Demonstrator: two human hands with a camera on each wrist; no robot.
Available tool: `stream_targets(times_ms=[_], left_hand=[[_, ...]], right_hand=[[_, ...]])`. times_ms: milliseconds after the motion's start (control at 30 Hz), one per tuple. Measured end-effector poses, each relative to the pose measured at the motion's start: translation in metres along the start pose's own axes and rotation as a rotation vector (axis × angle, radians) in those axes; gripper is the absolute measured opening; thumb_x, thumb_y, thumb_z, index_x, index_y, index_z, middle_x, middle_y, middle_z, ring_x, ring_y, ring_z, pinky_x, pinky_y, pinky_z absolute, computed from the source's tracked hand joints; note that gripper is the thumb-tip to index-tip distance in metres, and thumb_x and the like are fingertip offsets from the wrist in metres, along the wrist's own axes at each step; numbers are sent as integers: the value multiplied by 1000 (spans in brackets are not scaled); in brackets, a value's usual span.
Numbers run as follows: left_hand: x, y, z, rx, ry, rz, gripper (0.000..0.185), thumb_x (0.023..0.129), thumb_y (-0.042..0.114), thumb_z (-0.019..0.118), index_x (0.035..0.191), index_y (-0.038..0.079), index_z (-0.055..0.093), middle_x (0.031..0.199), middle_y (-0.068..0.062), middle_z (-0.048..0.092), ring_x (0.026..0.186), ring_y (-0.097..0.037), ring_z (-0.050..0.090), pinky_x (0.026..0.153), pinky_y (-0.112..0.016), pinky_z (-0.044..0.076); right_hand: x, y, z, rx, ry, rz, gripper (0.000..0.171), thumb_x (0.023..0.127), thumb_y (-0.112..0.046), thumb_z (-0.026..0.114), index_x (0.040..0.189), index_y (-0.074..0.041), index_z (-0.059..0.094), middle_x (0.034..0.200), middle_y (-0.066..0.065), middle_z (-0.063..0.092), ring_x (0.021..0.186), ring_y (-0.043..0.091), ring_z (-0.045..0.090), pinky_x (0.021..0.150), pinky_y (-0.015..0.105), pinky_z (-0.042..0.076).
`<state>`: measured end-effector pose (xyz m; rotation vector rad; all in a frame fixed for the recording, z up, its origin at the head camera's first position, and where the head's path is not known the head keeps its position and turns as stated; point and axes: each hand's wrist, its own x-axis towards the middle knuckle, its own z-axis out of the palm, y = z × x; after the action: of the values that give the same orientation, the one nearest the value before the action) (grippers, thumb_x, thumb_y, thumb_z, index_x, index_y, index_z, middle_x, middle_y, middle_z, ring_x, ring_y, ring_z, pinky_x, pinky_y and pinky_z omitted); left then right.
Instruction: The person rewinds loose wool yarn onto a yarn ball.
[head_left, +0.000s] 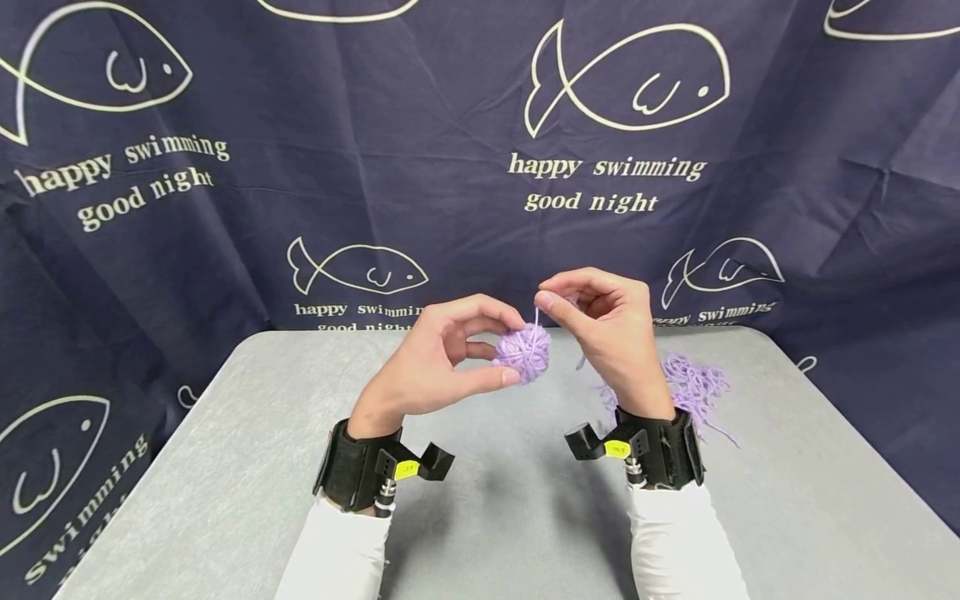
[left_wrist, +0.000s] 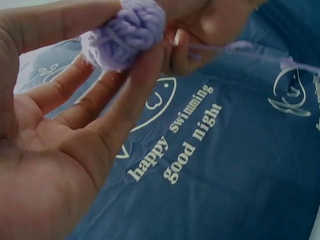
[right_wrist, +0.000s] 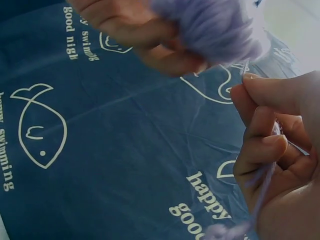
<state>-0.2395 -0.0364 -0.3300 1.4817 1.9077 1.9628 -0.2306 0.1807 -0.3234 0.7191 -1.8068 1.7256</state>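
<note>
Yarn ball (head_left: 522,352) pinched in left hand (head_left: 431,358); right hand (head_left: 611,333) pinches its strand (head_left: 536,316)

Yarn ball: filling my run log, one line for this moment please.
left hand holds yarn ball | right hand pinches strand | loose yarn on table

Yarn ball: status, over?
Left hand pinches yarn ball. Right hand pinches its strand. Loose yarn pile on table. Nothing in the way.
</note>
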Motion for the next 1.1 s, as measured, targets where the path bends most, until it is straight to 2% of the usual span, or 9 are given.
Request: stream_targets(times_ms=[100, 200, 300, 400, 567, 733, 833, 933, 1100], left_hand=[[0, 0, 1, -46, 15, 47, 42, 77, -17, 76, 116, -11, 62, 113, -15, 65, 103, -27, 64, 88, -45, 58], [1, -1, 2, -85, 61, 102, 42, 76, -20, 73, 115, -15, 60, 113, -13, 65, 104, -24, 63, 89, -42, 58], [2, -1, 2, -127, 145, 162, 43, 75, -24, 70, 115, -20, 56, 115, -11, 64, 104, -21, 63, 88, -38, 58], [3, 0, 2, -169, 260, 193, 41, 74, -24, 68, 113, -16, 58, 115, -10, 63, 103, -19, 63, 86, -32, 58], [3, 1, 2, -194, 444, 180, 39, 76, -22, 67, 109, -2, 63, 114, -9, 66, 100, -19, 65, 85, -27, 57], [6, 2, 2, -198, 575, 144, 37, 75, -20, 68, 104, 2, 63, 106, -7, 68, 95, -16, 65, 85, -25, 56], [7, 0, 1, -153, 650, 132, 36, 77, -19, 70, 104, 3, 62, 103, -4, 67, 94, -15, 64, 82, -23, 55], [7, -2, 0, -61, 692, 126, 39, 79, -17, 73, 111, 0, 58, 107, -4, 63, 95, -17, 62, 79, -24, 56], [7, -4, -4, 91, 637, 111, 45, 81, -15, 74, 122, -8, 56, 115, -10, 60, 95, -22, 63, 79, -28, 59]], right_hand=[[0, 5, 3, 28, -30, 16, 10, 88, 0, 78, 95, 6, 74, 80, 8, 72, 63, 12, 57, 54, 20, 44], [0, 11, 6, 56, -72, 41, 7, 89, 4, 75, 95, 7, 73, 80, 8, 72, 65, 12, 61, 56, 21, 47], [-1, 15, 10, 64, -107, 67, 8, 88, 9, 72, 96, 8, 72, 78, 6, 71, 65, 11, 62, 56, 21, 49], [-2, 19, 14, 55, -138, 88, 10, 86, 11, 71, 95, 8, 72, 74, 3, 68, 63, 10, 59, 56, 21, 48], [-3, 20, 23, 15, -184, 88, 8, 84, 6, 76, 89, 0, 74, 73, 1, 68, 58, 9, 52, 50, 21, 41], [-5, 16, 32, 5, -235, 94, 10, 84, 7, 76, 88, -2, 75, 77, 1, 71, 63, 10, 59, 52, 21, 45], [-7, 13, 35, -7, -277, 96, 7, 85, 6, 75, 90, 1, 75, 78, 4, 70, 64, 11, 60, 52, 21, 45], [-8, 8, 37, -36, -311, 92, 5, 86, 3, 76, 91, 0, 75, 72, 4, 65, 57, 12, 53, 47, 22, 40], [-9, 0, 36, -70, -291, 40, 6, 86, 2, 76, 91, -1, 76, 67, 4, 61, 52, 12, 48, 44, 23, 36]])
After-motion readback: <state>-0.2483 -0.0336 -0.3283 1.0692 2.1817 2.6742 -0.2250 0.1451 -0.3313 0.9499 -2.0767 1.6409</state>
